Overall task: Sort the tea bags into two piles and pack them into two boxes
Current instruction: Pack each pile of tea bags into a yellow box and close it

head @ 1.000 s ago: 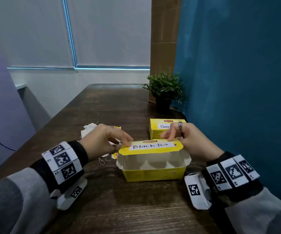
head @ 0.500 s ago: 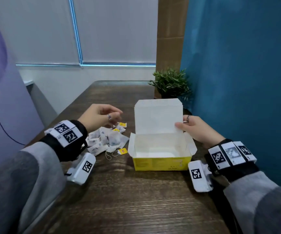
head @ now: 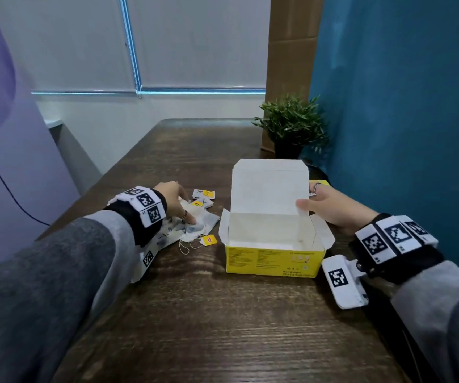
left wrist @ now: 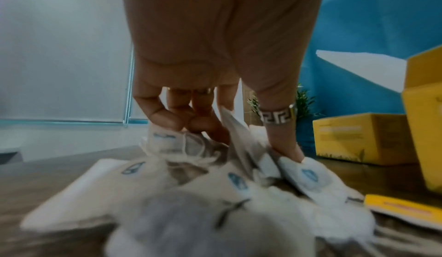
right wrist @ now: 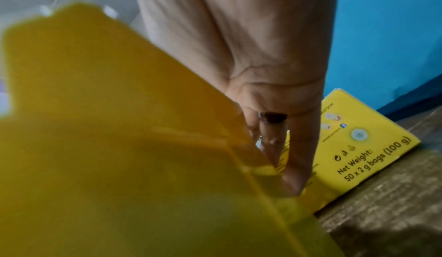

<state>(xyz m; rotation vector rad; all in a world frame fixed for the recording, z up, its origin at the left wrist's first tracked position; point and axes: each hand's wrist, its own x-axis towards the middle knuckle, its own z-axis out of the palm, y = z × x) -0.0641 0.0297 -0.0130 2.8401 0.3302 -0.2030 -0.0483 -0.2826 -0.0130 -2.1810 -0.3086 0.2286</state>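
1. "Net Weight: 50 x 2 g bags (100 g)" reads clearly, black on the yellow side of the far box, the one behind the open box.
2. On that same side, higher up, letters ending "...ESTION" run along the edge; the start is hidden.
3. The open box carries "Net Weight" low on its front, and the lines around it are too small to read.
4. Tea bag tags just left of the open box show a red mark, too small to read.
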